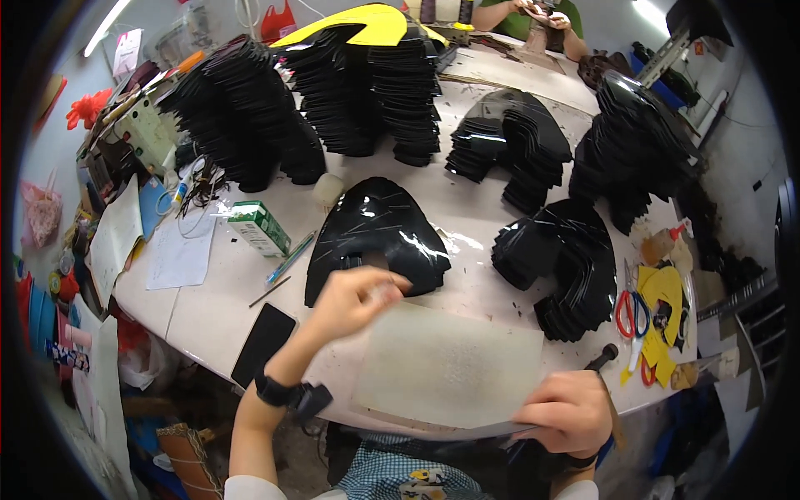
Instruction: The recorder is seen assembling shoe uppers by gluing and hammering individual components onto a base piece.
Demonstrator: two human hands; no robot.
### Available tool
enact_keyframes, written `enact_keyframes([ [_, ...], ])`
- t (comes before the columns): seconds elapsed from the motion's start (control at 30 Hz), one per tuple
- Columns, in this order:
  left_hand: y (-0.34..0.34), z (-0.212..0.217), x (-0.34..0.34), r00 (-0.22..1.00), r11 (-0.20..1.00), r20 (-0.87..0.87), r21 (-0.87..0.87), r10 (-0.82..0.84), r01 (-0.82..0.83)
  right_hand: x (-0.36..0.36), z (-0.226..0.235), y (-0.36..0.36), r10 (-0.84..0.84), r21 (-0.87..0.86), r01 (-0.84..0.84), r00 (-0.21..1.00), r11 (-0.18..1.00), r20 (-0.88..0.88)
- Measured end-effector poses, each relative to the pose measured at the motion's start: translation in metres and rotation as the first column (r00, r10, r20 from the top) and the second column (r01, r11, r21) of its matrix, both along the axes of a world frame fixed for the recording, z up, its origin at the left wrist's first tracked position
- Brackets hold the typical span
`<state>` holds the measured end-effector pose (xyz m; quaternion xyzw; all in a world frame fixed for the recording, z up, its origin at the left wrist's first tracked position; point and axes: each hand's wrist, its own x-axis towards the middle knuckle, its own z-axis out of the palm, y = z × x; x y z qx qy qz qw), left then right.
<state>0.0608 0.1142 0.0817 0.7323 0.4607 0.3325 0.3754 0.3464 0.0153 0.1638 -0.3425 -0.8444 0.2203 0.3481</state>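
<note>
In the head view, the left hand [354, 302], blurred and with its fingers curled in narrow, hovers over the lower edge of a stack of glossy black curved pieces [375, 221]; whether it grips anything, I cannot tell. The right hand [571, 410] is closed on the end of a dark thin piece [492, 431] (only a sliver of it shows), which lies along the near edge of a pale board [450, 362]. That board rests on the white table [200, 321], between the hands and just in front of the stack. Left of the left forearm lies a black flat slab [263, 343], with a green-and-white box [260, 227] beyond it. Near the right edge of the table, scissors [641, 315] lie beside yellow cut pieces [662, 293].
</note>
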Motion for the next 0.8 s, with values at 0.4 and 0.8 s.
enact_keyframes([
  [0.4, -0.084, -0.010, 0.054, 0.759, 0.637, 0.642, -0.542, -0.109, 0.549, -0.018, -0.058, -0.015, -0.373, 0.098, 0.375, 0.927, 0.922, -0.041],
  [0.8, -0.104, -0.030, 0.041, 0.770, 0.529, 0.636, -0.638, -0.046, 0.559, -0.021, -0.076, -0.025, -0.220, 0.159, 0.217, 0.976, 0.963, 0.000],
])
